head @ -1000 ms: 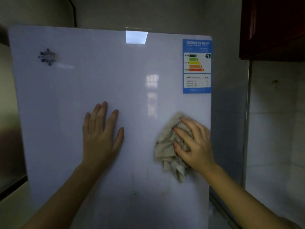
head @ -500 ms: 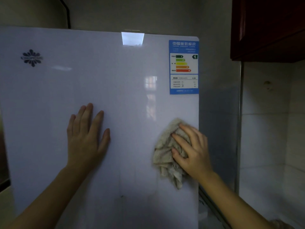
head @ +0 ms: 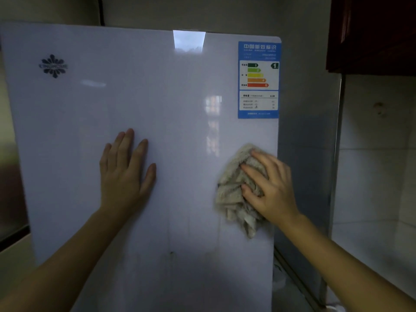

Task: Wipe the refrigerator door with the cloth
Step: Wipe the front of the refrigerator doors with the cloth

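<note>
Head view, dim light. Upper left: dark logo (head: pixel 53 65) on the white refrigerator door (head: pixel 78 143). Left of centre: left hand (head: pixel 125 176) flat against the door, fingers straight, slightly spread, holding nothing; reads as a brace. Lower middle: small dark speck (head: pixel 171 252) among faint vertical streaks, not yet wiped. Upper right: blue energy label (head: pixel 258 79). Below it, right at the door's right edge: bunched beige cloth (head: pixel 234 199) pressed to the surface, gripped by the right hand (head: pixel 274 192), thumb and fingers dug into the folds, loose tail hanging. Hands well apart. Far right: tiled wall (head: pixel 378 176).

Risks, as judged:
- Overshooting the right edge on an outward stroke; loses contact, knocks knuckles.
- Catching the label's lower border on an upward stroke; may lift a corner.
- Smearing rather than cleaning, given so wadded a cloth.
- Skipping the speck and streaks low down.
- Door latch state: cannot tell; if ajar, may swing under hard pressure.
</note>
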{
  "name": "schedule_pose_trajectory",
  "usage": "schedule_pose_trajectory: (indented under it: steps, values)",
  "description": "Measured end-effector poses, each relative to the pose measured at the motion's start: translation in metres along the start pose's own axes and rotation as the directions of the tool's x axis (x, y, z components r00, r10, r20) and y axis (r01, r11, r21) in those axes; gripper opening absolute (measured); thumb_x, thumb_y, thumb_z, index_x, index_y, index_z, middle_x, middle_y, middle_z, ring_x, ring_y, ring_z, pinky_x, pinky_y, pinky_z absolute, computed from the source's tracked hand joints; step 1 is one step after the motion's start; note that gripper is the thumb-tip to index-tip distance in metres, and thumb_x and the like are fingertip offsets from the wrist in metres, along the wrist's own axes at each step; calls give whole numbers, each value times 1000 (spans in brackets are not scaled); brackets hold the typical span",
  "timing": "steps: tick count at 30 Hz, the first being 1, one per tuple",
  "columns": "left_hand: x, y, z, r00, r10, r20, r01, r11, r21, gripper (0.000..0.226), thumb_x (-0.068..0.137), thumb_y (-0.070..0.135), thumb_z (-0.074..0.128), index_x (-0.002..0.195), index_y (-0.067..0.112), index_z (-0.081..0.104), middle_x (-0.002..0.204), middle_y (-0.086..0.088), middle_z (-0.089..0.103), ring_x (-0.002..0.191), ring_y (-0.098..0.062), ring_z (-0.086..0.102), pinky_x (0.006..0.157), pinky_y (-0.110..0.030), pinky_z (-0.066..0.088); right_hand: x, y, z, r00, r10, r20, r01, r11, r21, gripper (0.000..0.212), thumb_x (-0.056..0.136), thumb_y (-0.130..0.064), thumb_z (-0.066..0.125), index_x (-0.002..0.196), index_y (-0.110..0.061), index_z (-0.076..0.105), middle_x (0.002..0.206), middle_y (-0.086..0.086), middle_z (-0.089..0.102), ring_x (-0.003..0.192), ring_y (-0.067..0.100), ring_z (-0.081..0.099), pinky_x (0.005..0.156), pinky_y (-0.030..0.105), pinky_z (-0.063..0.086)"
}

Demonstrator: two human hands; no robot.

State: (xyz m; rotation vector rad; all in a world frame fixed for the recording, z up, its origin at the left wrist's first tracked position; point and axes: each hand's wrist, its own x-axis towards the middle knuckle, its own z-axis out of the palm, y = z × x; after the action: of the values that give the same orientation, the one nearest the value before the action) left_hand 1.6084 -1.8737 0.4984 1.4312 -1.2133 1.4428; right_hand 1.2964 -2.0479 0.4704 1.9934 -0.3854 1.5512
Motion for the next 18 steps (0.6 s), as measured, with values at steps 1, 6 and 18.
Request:
schedule_pose_trajectory:
  steps: [1,6,18]
  values:
    - [0,-1,-1,1000,5,4,-5,1000,1,57,100,40,46,147,7,48,161,-21,35,150,-38,32,125,-51,18,-9,-6,2,994,-105,33,105,994,9,42,91,-37,67,129,-19,69,146,12,55,132,33,49,106,49,40]
    - [2,-6,-5,999,48,20,-48,999,21,58,100,41,45,147,7,48,161,-21,36,148,-39,34,123,-51,20,-9,0,-2,904,-404,137,407,913,6,35,93,-39,65,122,-19,73,141,10,62,127,29,54,102,43,42]
    - [1,-4,-3,999,48,-9,-47,998,40,57,100,40,46,146,7,49,160,-21,37,149,-38,33,125,-48,19,-19,-18,9,899,-408,159,407,912,43,35,93,-37,66,123,-20,72,142,10,61,129,29,53,104,44,41]
